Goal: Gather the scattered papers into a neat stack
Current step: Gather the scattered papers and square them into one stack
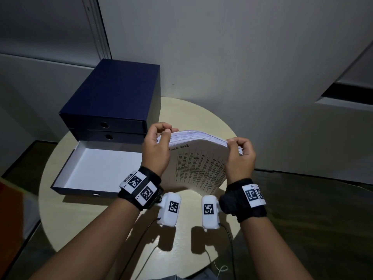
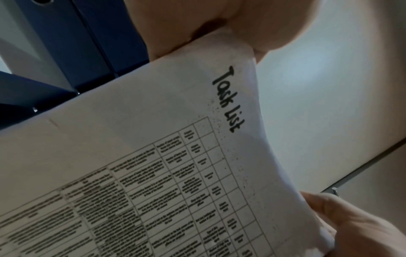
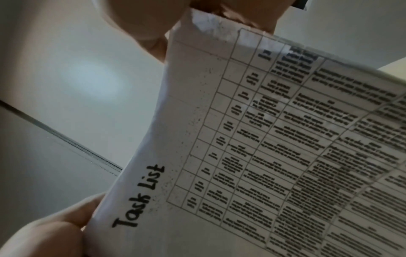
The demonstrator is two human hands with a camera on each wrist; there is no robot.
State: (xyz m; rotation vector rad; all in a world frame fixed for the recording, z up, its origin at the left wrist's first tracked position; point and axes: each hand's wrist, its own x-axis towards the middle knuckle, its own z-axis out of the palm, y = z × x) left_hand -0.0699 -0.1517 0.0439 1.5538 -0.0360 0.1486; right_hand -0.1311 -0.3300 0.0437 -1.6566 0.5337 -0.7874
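Observation:
A thick stack of white printed papers (image 1: pixel 198 158) stands on edge above the round table (image 1: pixel 189 247), bowed towards me. Its front sheet (image 2: pixel 153 139) is headed "Task List" over a printed table; the same sheet (image 3: pixel 263 139) fills the right wrist view. My left hand (image 1: pixel 156 146) grips the stack's upper left corner, thumb in front and fingers curled over the top. My right hand (image 1: pixel 240 154) grips the upper right corner the same way. The stack's bottom edge is near the tabletop; whether it touches I cannot tell.
A dark blue two-drawer box (image 1: pixel 115 102) stands at the table's back left. In front of it lies an open blue tray (image 1: pixel 96 168) with a white, empty inside. Walls close in behind. Cables (image 1: pixel 228 239) trail off the table's near edge.

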